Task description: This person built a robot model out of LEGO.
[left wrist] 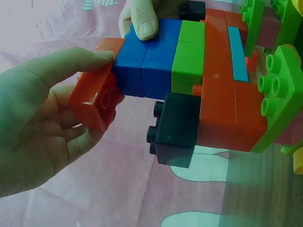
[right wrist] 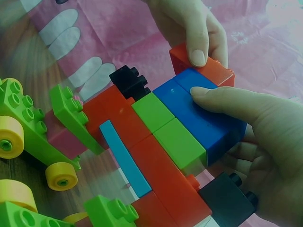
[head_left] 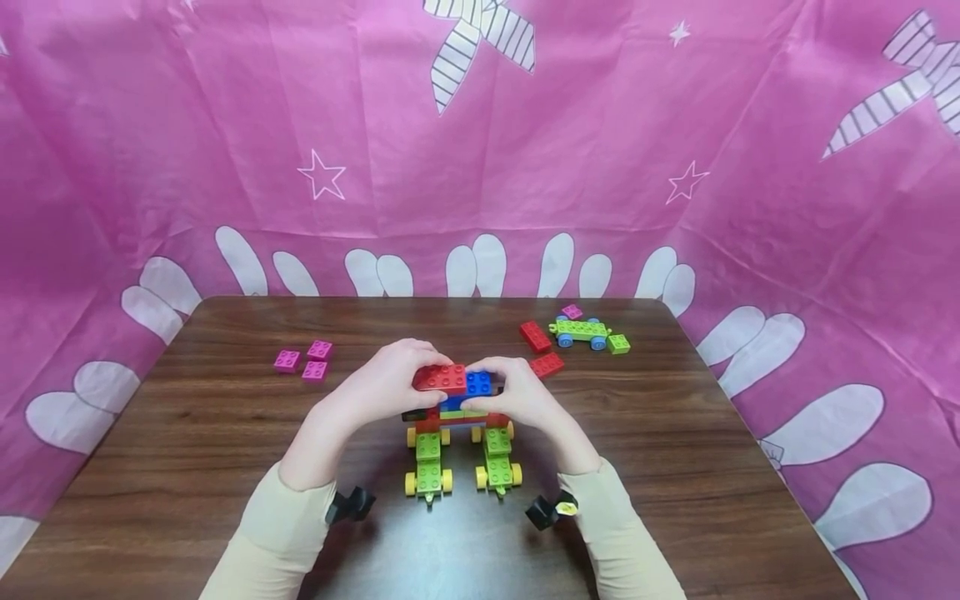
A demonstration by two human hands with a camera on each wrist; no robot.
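Observation:
My left hand (head_left: pixel 386 379) pinches a red brick (head_left: pixel 447 379) between thumb and fingers, at the left end of the top of a block build. In the left wrist view this brick (left wrist: pixel 92 101) overhangs sideways, its hollow underside partly showing; whether it is pressed on I cannot tell. My right hand (head_left: pixel 517 392) grips the blue bricks (right wrist: pixel 203 109) just below, thumb on their near face. Beneath them come lime green bricks (right wrist: pixel 163 125), then wide red bricks (right wrist: pixel 147 156) with black bricks (left wrist: pixel 177 130) jutting out at the sides. Two green wheeled bases (head_left: pixel 429 475) with yellow wheels support the build.
Several magenta bricks (head_left: pixel 315 370) lie at the left of the wooden table (head_left: pixel 225 467). Toward the back right are red bricks (head_left: pixel 536 336), a green base with blue wheels (head_left: pixel 581 330) and a small green brick (head_left: pixel 618 343). A pink patterned cloth (head_left: pixel 525 167) hangs behind.

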